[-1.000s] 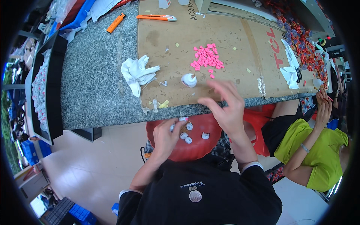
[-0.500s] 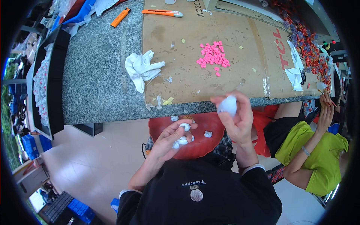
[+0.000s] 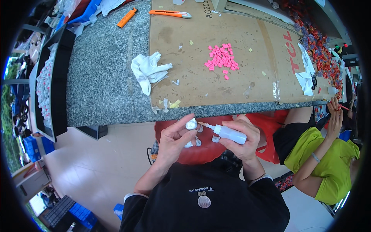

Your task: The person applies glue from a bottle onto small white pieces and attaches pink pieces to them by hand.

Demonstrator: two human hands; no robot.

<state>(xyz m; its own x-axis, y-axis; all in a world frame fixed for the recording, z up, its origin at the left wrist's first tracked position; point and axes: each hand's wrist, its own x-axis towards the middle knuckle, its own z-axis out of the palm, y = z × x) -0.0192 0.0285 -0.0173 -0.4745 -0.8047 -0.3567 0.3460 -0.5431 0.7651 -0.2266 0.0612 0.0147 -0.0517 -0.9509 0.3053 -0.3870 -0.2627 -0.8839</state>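
Between the thumb and fingers of my left hand (image 3: 170, 141) is a small white figure piece (image 3: 191, 124); more white pieces (image 3: 188, 145) sit lower in the same hand. My right hand (image 3: 247, 135) is closed around a white squeeze bottle (image 3: 232, 134), lying sideways with its thin nozzle pointing left at the held piece. The nozzle tip is close to the piece; whether they touch I cannot tell. Below both hands a red basin (image 3: 205, 154) rests on my lap, with a few loose white pieces (image 3: 215, 139) in it.
A flattened cardboard sheet (image 3: 177, 42) on the stone worktop (image 3: 100, 77) bears pink pieces (image 3: 221, 58), a white glove (image 3: 147, 73) and an orange cutter (image 3: 170, 14). An orange lighter (image 3: 127, 18) lies beside it. Left stands a black tray (image 3: 62, 85); right sits a co-worker (image 3: 320, 158).
My right hand has tipped the bottle over, so its nozzle now points left toward the piece. My left hand has raised the white piece slightly.
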